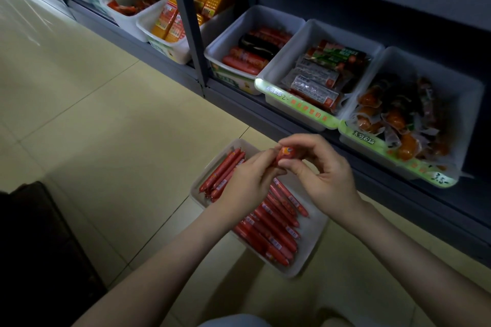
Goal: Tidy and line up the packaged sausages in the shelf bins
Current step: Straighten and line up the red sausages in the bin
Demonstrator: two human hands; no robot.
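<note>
Nearest to me, both forearms reach in from the bottom edge and meet over a white floor bin (311, 243) that sits on the pale tiled floor (106, 114). My left hand (249, 180) pinches the lower end of a single sausage (285, 154) with its fingertips. My right hand (324, 175) has thumb and curled fingers closed on the upper end, so both hands hold that one red pack above the bin, clear of the rest.

Beneath the hands, the red sausages (276, 228) lie in the floor bin in two groups. One bundle is angled at the bin's far left corner. A larger row runs roughly parallel along the near right side, partly hidden by my left wrist. A dark object (39, 233) fills the lower left; I cannot tell what it is.

Beyond that, the shelf (398, 194) carries a row of white bins tilted toward me. The rightmost bin (467, 103) holds a loose heap of orange packs. The middle bin (289, 53) has flat labelled packs lying crosswise, with a green strip along its front rim. The left bin (225, 42) holds a few thick red sausages with a dark pack among them. Past a grey upright post (186, 21) stands a bin of yellow corn packs (212, 0). Further bins lie behind it, too dim to read.
</note>
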